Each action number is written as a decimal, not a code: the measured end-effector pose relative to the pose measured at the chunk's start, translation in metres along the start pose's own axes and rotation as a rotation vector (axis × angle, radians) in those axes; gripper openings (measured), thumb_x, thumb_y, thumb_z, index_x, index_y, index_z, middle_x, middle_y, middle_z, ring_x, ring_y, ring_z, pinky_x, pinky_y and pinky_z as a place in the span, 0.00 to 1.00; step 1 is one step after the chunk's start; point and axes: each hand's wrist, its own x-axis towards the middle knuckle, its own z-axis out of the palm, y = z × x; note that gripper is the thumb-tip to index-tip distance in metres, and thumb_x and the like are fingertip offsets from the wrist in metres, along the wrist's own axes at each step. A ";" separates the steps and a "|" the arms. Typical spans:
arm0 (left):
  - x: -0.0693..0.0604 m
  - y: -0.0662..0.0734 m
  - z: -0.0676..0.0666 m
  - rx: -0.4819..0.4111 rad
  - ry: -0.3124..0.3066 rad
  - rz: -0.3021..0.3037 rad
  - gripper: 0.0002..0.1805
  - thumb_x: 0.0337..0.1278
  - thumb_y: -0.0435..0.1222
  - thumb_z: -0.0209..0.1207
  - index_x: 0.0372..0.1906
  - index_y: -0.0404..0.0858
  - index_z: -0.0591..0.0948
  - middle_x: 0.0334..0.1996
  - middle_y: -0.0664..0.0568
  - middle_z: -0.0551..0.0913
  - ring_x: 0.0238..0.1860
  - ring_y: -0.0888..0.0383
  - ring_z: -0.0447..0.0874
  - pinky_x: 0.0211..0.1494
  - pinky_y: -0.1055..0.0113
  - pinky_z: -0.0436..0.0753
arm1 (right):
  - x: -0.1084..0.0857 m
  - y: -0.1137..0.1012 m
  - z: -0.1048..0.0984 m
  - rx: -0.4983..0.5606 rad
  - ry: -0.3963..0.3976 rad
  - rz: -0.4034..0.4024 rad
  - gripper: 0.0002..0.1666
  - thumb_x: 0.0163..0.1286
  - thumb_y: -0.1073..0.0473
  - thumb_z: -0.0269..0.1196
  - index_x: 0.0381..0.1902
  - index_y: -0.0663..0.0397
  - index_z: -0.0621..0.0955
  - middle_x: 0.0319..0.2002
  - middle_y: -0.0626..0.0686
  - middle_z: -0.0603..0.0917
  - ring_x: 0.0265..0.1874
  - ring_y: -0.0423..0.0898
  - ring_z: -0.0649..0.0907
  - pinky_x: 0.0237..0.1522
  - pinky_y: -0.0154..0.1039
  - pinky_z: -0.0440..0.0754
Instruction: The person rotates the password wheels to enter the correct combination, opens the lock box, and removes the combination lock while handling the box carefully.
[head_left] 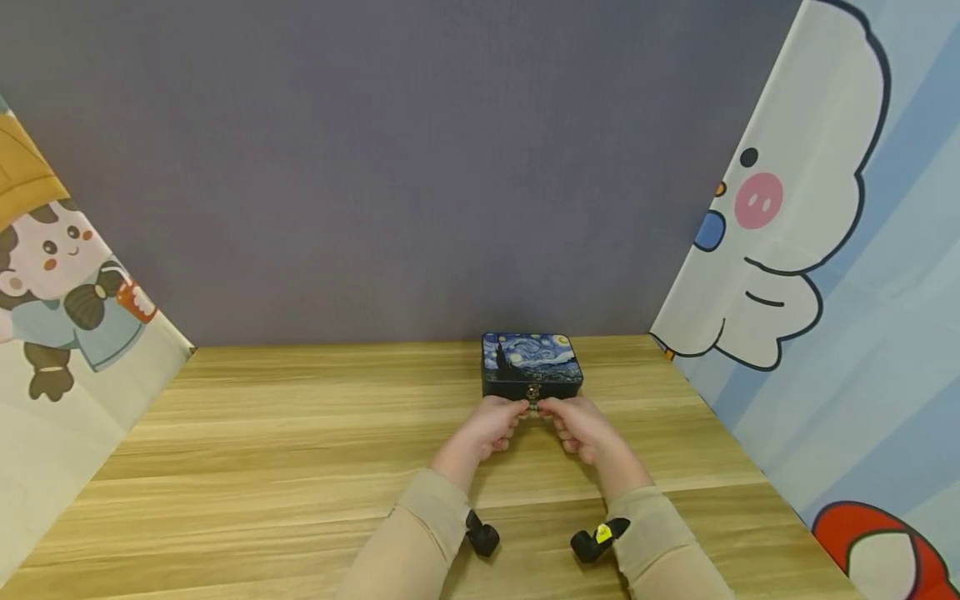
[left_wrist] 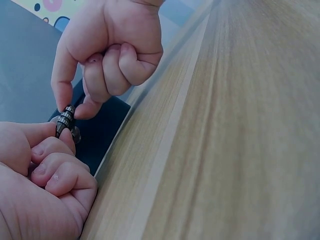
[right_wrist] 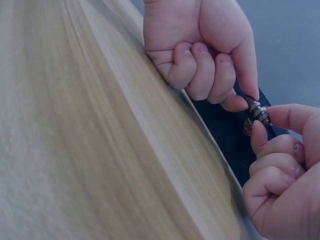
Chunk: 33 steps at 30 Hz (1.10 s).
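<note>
A small dark tin box (head_left: 531,360) with a swirling blue night-sky painting on its lid sits on the table, lid down. From the clasp (head_left: 533,390) on its front hangs a small combination padlock (left_wrist: 65,120) with ridged number dials. My left hand (head_left: 497,422) pinches one end of the padlock between thumb and forefinger. At the opposite end, thumb and forefinger of my right hand (head_left: 583,427) pinch it too. The other fingers of both hands are curled in. In the right wrist view the dials (right_wrist: 258,111) show between the fingertips; their digits are too small to read.
The wood-grained table (head_left: 300,442) reaches back to a grey panel (head_left: 375,167). Cartoon-printed cloths stand at the left (head_left: 75,292) and right (head_left: 825,250). A black wrist-camera mount (head_left: 482,537) juts from the left sleeve, another (head_left: 596,542) from the right.
</note>
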 end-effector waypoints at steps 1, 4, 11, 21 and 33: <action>0.000 0.000 0.000 -0.003 -0.001 -0.002 0.20 0.75 0.42 0.57 0.47 0.25 0.81 0.15 0.60 0.59 0.13 0.65 0.52 0.15 0.72 0.57 | 0.000 0.000 0.000 0.005 0.001 0.002 0.18 0.69 0.55 0.65 0.40 0.69 0.80 0.13 0.41 0.60 0.11 0.37 0.56 0.11 0.31 0.54; 0.000 0.001 0.000 -0.006 -0.003 -0.001 0.20 0.75 0.42 0.56 0.47 0.25 0.81 0.14 0.60 0.59 0.13 0.65 0.51 0.15 0.72 0.57 | 0.001 0.000 0.001 0.020 0.008 0.005 0.17 0.68 0.55 0.65 0.39 0.69 0.80 0.13 0.41 0.60 0.11 0.37 0.56 0.11 0.31 0.54; -0.001 0.002 -0.001 -0.010 -0.009 -0.003 0.20 0.75 0.42 0.56 0.47 0.25 0.81 0.14 0.60 0.59 0.13 0.65 0.51 0.15 0.72 0.57 | 0.002 0.001 0.003 0.016 0.020 0.013 0.16 0.68 0.55 0.64 0.37 0.67 0.80 0.13 0.42 0.60 0.11 0.37 0.56 0.11 0.31 0.54; -0.001 0.002 -0.001 -0.009 -0.004 -0.009 0.20 0.75 0.42 0.56 0.48 0.26 0.82 0.14 0.60 0.59 0.13 0.65 0.51 0.15 0.72 0.57 | 0.002 0.003 0.003 -0.007 0.025 0.020 0.16 0.70 0.53 0.63 0.34 0.63 0.81 0.13 0.42 0.61 0.10 0.37 0.56 0.11 0.32 0.54; -0.002 0.002 0.000 0.000 0.004 -0.007 0.20 0.75 0.43 0.56 0.48 0.26 0.81 0.16 0.59 0.61 0.13 0.64 0.52 0.16 0.71 0.58 | 0.003 0.004 0.002 -0.017 0.030 0.022 0.18 0.69 0.51 0.64 0.37 0.65 0.82 0.13 0.41 0.62 0.11 0.37 0.56 0.11 0.32 0.54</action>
